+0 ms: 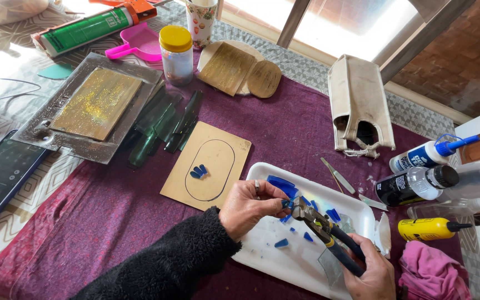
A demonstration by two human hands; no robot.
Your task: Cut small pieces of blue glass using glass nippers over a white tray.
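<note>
On a surface (112,211) draped in purple cloth, a white rectangular plastic tray (284,261) sits at four o'clock. Above it, the right hand (370,275) is clamped on blue-handled metal pliers (320,225), while the left hand (245,206) pinches a small blue glass shard (286,204) at their tip.

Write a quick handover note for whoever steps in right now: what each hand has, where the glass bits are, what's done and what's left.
Left hand: fingers pinching a small blue glass piece at the nipper jaws, over the white tray.
Right hand: gripping the handles of the glass nippers.
Blue shards lie scattered in the tray, with a larger blue piece at its far edge.
Done: a few blue bits sit inside the oval drawn on the tan board.
Left: most of the oval is still bare.
</note>
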